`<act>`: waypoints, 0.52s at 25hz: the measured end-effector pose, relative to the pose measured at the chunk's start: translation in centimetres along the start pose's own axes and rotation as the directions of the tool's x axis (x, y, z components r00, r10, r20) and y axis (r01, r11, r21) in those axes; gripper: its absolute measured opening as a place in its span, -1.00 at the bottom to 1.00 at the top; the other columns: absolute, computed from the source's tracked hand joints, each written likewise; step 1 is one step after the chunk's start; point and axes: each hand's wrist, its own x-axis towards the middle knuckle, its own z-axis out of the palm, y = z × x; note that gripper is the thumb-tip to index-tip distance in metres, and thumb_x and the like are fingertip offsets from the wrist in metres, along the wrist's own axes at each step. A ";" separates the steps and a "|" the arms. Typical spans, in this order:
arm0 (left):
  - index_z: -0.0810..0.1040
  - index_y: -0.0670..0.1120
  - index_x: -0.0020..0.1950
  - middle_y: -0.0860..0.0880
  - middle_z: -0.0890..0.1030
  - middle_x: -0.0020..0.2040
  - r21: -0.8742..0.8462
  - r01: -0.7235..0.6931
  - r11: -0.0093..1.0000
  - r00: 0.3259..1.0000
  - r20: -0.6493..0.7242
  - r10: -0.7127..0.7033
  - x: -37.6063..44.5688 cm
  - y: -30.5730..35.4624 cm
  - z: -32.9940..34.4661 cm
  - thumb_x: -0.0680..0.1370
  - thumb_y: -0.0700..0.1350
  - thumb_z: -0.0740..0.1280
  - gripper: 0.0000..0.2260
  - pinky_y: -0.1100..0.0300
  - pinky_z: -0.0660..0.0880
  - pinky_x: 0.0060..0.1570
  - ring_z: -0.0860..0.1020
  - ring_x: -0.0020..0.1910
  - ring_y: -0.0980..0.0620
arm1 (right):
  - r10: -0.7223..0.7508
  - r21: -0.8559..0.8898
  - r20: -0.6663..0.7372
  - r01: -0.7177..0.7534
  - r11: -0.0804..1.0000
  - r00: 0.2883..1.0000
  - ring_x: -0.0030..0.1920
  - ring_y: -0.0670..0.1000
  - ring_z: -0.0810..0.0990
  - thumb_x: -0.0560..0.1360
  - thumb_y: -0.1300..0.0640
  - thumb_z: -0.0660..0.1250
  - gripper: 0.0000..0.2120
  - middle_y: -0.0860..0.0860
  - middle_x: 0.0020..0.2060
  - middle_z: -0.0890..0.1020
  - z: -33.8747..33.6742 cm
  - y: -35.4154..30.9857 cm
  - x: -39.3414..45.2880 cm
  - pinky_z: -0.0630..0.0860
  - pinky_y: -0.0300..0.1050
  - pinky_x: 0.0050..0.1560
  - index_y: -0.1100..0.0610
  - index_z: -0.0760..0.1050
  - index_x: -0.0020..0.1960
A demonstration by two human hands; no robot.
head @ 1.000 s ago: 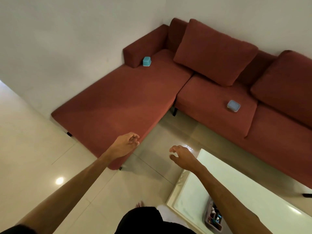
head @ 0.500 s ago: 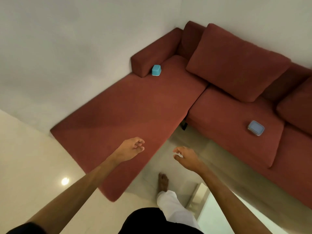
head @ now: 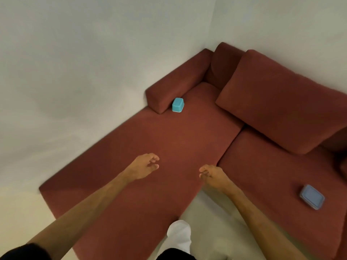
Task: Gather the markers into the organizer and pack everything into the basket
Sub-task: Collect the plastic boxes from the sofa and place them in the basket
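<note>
A small turquoise box (head: 177, 104) stands on the red sofa (head: 169, 147) beside its low armrest, far ahead of both hands. A flat grey-blue lidded container (head: 312, 196) lies on the right seat cushion. My left hand (head: 143, 166) hovers over the chaise part of the sofa with loosely curled fingers and holds nothing. My right hand (head: 212, 174) hangs at the sofa's inner corner, fingers also loosely curled and empty. No markers, organizer or basket are in view.
Large red back cushions (head: 277, 102) lean against the white wall at the right. Pale tiled floor (head: 212, 228) runs between the two sofa sections, where my white-trousered leg (head: 179, 235) stands. The wall closes off the left side.
I have walked closer to the sofa. The white table and the grey basket on it have dropped out of view. Both hands now hover over the sofa, still empty.
</note>
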 end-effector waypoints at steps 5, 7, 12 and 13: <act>0.55 -0.11 0.40 -0.11 0.61 0.31 0.125 0.010 0.992 0.998 -0.058 -0.003 19.8 -2.9 -7.6 0.64 -0.05 0.41 -0.65 -0.01 0.46 0.37 0.58 0.33 -0.09 | 0.063 0.040 -0.011 -0.063 0.997 0.998 0.26 0.10 0.63 0.66 0.12 0.33 -0.72 0.10 0.26 0.65 -4.8 0.2 17.8 0.51 -0.13 0.25 0.16 0.58 0.34; 0.49 -0.06 0.48 -0.11 0.54 0.38 0.176 0.019 0.984 0.993 -0.118 0.002 28.1 -4.6 -9.3 0.64 0.01 0.39 -0.58 -0.11 0.46 0.37 0.53 0.37 -0.16 | 0.032 0.022 0.008 -0.032 0.999 0.999 0.30 0.07 0.60 0.66 0.09 0.32 -0.69 0.07 0.30 0.62 -6.0 0.6 26.1 0.48 -0.13 0.28 0.13 0.56 0.37; 0.34 -0.06 0.60 -0.16 0.38 0.56 0.203 -0.003 0.979 0.922 -0.378 0.081 47.8 -8.0 -12.6 0.65 0.09 0.35 -0.44 -0.19 0.42 0.42 0.41 0.50 -0.22 | 0.061 0.022 -0.030 -0.061 0.998 0.998 0.39 0.12 0.52 0.63 0.03 0.36 -0.60 0.10 0.39 0.53 -8.7 2.2 45.9 0.47 -0.03 0.40 0.09 0.51 0.43; 0.31 -0.03 0.63 -0.15 0.32 0.61 0.228 -0.008 0.974 0.913 -0.396 0.100 51.4 -8.6 -13.1 0.66 0.12 0.32 -0.43 -0.20 0.38 0.46 0.35 0.56 -0.21 | 0.078 0.031 -0.045 -0.076 0.997 0.996 0.41 0.13 0.50 0.62 0.01 0.37 -0.57 0.09 0.40 0.51 -9.4 2.5 49.3 0.48 0.03 0.41 0.08 0.49 0.45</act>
